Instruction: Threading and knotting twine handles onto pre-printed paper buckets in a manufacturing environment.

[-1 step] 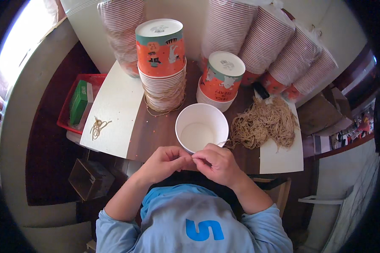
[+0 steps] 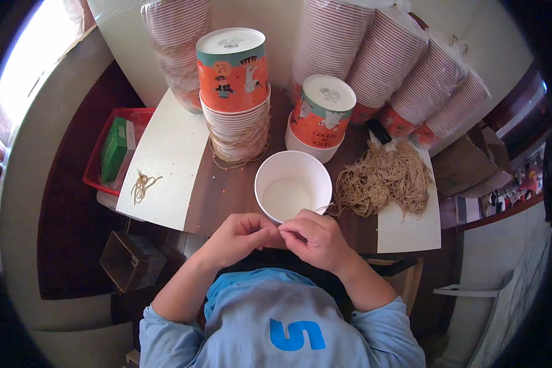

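An open white paper bucket (image 2: 288,184) stands at the table's front edge with its mouth toward me. Just in front of its near rim, my left hand (image 2: 244,236) and my right hand (image 2: 316,239) meet, thumbs and fingers pinched together at the tips. Whatever is between the fingertips is too small to make out. A thin strand of cord (image 2: 330,208) shows at the bucket's right side, just beyond my right hand. To the right lies a tangled heap of tan cord (image 2: 383,181).
Behind the bucket stand two stacks of upside-down orange-and-teal buckets, a tall one (image 2: 233,80) wound with cord and a shorter one (image 2: 322,113). Wrapped bucket stacks (image 2: 386,61) line the wall. Loose cord pieces (image 2: 142,186) lie left, near a red basket (image 2: 92,161).
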`<control>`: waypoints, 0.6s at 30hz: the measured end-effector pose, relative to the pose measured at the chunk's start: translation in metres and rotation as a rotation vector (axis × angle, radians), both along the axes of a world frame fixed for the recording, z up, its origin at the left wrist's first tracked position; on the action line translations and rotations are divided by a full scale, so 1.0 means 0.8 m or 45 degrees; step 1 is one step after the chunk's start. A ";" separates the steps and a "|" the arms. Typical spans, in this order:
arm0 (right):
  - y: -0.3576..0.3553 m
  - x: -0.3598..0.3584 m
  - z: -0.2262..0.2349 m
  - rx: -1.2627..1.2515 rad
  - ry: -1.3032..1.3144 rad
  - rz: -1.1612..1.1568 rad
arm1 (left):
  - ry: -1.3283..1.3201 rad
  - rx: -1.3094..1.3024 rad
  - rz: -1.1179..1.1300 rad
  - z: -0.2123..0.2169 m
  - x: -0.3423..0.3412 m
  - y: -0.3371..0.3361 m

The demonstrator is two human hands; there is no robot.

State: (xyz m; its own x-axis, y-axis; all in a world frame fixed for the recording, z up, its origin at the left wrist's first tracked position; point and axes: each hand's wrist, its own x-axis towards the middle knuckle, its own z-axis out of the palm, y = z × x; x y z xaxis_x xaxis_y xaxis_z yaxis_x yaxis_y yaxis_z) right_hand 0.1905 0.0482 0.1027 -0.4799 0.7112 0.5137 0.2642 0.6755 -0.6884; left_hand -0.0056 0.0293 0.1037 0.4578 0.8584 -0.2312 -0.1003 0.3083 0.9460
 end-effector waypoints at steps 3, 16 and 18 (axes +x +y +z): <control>-0.001 0.002 -0.003 0.014 -0.049 -0.014 | 0.103 0.024 0.049 -0.007 -0.002 0.000; -0.008 0.002 -0.006 -0.581 0.100 0.007 | 1.223 1.776 0.214 0.020 0.013 -0.014; -0.005 0.002 -0.010 -0.801 0.164 0.010 | 1.259 1.889 0.213 0.017 0.012 -0.012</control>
State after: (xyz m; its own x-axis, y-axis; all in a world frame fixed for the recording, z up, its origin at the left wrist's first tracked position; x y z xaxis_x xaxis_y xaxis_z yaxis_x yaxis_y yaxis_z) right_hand 0.1922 0.0439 0.0947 -0.4489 0.8920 0.0531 0.1497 0.1337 -0.9796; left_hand 0.0043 0.0196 0.1174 0.5367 0.6008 0.5924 0.6805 -0.7233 0.1170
